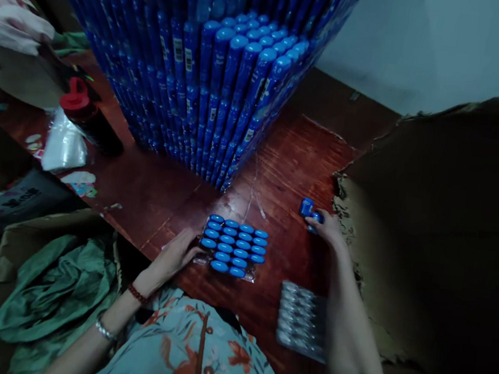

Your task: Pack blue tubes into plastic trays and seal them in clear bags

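A block of several upright blue-capped bottles [233, 246] stands on the dark red wooden table [157, 194] in front of me. My left hand [176, 255] rests against the block's left side, fingers curled round the nearest bottles. My right hand [327, 227] reaches to the right, near a torn cardboard box [430, 233], and is closed on a couple of small blue bottles [309, 209]. A high stack of the same blue bottles [218, 68] rises at the back of the table.
A flat silvery pack [301, 321] lies on the table by my right forearm. At left are a dark bottle with a red cap [86, 112], a white plastic bag [63, 146] and a box with green cloth [49, 296].
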